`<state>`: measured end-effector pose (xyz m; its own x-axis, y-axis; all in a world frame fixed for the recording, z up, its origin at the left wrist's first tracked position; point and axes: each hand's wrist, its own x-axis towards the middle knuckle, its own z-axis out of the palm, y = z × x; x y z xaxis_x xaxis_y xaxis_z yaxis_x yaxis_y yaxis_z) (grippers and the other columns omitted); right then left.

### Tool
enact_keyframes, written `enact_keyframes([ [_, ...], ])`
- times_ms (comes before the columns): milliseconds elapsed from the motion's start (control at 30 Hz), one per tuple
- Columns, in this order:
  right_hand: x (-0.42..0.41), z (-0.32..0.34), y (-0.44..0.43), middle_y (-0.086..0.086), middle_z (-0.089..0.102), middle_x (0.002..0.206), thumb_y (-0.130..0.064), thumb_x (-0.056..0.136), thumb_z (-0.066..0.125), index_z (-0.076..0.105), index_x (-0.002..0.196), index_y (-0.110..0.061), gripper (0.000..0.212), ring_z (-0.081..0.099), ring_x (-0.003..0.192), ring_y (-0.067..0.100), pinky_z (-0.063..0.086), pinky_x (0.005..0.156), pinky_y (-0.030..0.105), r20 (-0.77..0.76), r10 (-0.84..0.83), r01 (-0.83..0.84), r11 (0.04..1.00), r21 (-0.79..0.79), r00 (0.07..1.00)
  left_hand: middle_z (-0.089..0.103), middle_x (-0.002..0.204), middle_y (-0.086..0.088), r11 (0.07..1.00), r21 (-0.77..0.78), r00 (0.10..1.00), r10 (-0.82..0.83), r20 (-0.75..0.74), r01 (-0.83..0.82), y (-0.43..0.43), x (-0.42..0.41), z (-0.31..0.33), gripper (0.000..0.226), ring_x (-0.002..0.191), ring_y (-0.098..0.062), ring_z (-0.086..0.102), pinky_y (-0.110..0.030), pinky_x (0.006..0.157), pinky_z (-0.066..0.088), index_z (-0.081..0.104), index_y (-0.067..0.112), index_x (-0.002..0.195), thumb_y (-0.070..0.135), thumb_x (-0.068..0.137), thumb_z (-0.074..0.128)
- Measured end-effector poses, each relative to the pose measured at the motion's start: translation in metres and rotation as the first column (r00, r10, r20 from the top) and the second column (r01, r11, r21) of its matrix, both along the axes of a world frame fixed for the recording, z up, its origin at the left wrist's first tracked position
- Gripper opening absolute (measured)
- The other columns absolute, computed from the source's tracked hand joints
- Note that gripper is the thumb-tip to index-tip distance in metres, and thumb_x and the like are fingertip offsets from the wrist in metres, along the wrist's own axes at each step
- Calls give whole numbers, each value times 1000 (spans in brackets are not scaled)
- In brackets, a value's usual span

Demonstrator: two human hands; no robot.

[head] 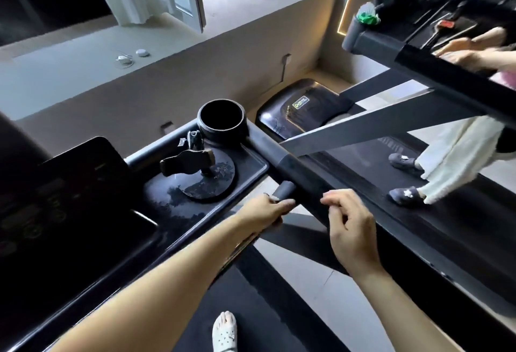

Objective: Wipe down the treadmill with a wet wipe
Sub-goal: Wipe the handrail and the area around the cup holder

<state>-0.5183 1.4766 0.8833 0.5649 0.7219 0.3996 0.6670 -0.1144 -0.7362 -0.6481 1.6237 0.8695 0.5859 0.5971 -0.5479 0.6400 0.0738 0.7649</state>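
Observation:
I stand on a black treadmill (251, 167) with a dusty console tray. My left hand (268, 212) curls round the short grey grip bar (284, 188) that sticks out under the tray's right corner. A small pale edge of the wet wipe (272, 197) shows at its knuckles; the rest of the wipe is hidden under the hand. My right hand (349, 229) hovers just right of it over the black handrail (304, 176), fingers loosely curled and holding nothing.
A round cup holder (222, 120) and a phone stand (192, 162) sit on the tray, with the dark console screen (69, 198) to the left. Another person (446, 162) walks on the neighbouring treadmill (307, 106) at right. A window ledge (83, 53) runs behind.

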Motion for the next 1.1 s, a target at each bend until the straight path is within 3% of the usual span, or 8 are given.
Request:
enact_keyframes([
  [133,38,3,30,2,62,104,-9,93,53,66,97,-10,13,61,96,24,42,85,26,228,-37,84,976,-202,973,61,62,-3,953,-303,998,15,57,3,13,-3,-4,50,60,-24,56,-30,59,45,58,16,86,60,78,81],
  [300,41,-4,46,2,67,113,-46,105,40,59,109,-22,31,62,107,34,43,84,40,147,-55,135,771,-622,988,65,102,2,931,335,969,-68,-236,147,-23,-26,-11,48,98,-25,63,-35,78,46,48,21,113,64,92,58],
  [500,35,-1,49,4,71,111,-51,104,36,58,109,-23,36,65,102,35,43,77,41,266,-29,190,773,-605,964,54,124,3,769,637,980,-80,183,-56,-45,-21,-14,35,115,-16,50,-36,97,45,46,17,129,40,103,47],
  [633,32,-3,48,3,71,107,-49,105,37,58,107,-22,34,66,98,32,38,74,38,274,-11,175,792,-585,962,34,157,-31,564,807,984,-133,-119,174,-47,17,-30,77,149,-40,31,-47,123,30,27,-11,152,50,104,22],
  [800,39,-7,45,1,67,96,-50,105,34,55,100,-22,35,64,87,29,35,67,36,284,20,148,816,-559,959,47,146,-29,560,819,992,-52,-114,124,-50,30,-27,68,134,-38,47,-45,114,41,39,-11,147,42,106,32],
  [867,43,-7,46,1,66,97,-50,105,35,55,100,-21,36,63,90,30,36,69,36,239,37,107,821,-561,970,59,133,-26,655,751,996,33,86,-87,-47,27,-17,41,116,-32,57,-40,103,48,54,-7,136,15,103,44],
  [933,49,-8,45,2,66,102,-50,105,36,55,100,-20,36,62,95,31,37,72,37,170,71,39,823,-567,983,59,141,-15,764,605,975,174,140,-224,-43,22,-6,49,125,-25,54,-28,106,38,49,7,147,5,98,48],
  [1100,54,-12,44,6,65,110,-48,105,38,55,106,-15,37,62,102,34,45,82,43,108,134,-50,823,-566,985,69,124,1,760,631,957,275,-96,-155,-37,-1,-10,42,119,-24,61,-34,90,45,63,26,131,50,97,61],
])
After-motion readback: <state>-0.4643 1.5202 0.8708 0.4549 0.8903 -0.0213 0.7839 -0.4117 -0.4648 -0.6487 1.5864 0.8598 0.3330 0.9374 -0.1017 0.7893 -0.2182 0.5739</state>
